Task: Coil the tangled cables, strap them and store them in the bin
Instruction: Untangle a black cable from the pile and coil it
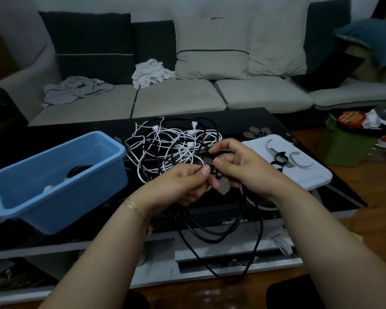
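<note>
Over a glossy black desk (265, 121) with a pale flower pattern, a person's left hand (178, 186) and right hand (239, 166) are meeting above a black cable (221, 228), whose loops are hanging off the near edge toward the wooden floor. Both are pinching a small black strap (217, 175) with round holes and a grey tip; the left grip is closing thumb on forefinger, the right grip is curling round the cable's gathered top. How the strap is passing round the cable is hidden by the fingers.

Behind the hands, a tangle of white and black cables (172, 143) is lying on the desk. To the left a blue bin (60, 181) is sitting with dark coils and something white inside, partly hidden by its wall. To the right a white lid (299, 172) is carrying more straps (279, 161), black and grey.

A pale sofa (176, 97) with dark and cream cushions is standing beyond, crumpled cloths (152, 72) lying on its seat. At far right, red-lidded containers (350, 119) are showing labels too blurred to read; the room is dim.
</note>
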Tool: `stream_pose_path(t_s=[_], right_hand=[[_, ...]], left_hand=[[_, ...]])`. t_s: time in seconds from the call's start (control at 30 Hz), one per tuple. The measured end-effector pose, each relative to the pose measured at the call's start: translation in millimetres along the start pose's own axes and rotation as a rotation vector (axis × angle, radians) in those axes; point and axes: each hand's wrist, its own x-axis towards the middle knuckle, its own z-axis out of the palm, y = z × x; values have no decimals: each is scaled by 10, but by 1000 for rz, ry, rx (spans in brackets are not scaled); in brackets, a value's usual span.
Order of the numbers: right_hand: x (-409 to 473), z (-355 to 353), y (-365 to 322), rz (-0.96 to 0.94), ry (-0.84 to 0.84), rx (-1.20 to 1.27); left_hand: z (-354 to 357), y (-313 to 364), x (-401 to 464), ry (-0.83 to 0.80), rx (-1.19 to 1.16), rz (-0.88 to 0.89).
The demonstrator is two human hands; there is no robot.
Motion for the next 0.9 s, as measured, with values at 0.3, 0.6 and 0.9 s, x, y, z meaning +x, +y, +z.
stream_pose_path(t_s=[0.3, 0.6, 0.9], right_hand=[[117, 353, 79, 151, 207, 243], [91, 610, 100, 96, 71, -238], [15, 592, 80, 73, -79, -599]], left_hand=[[96, 65, 78, 208, -580, 130], [-53, 66, 88, 426, -718, 268], [-21, 108, 75, 524, -531, 303]])
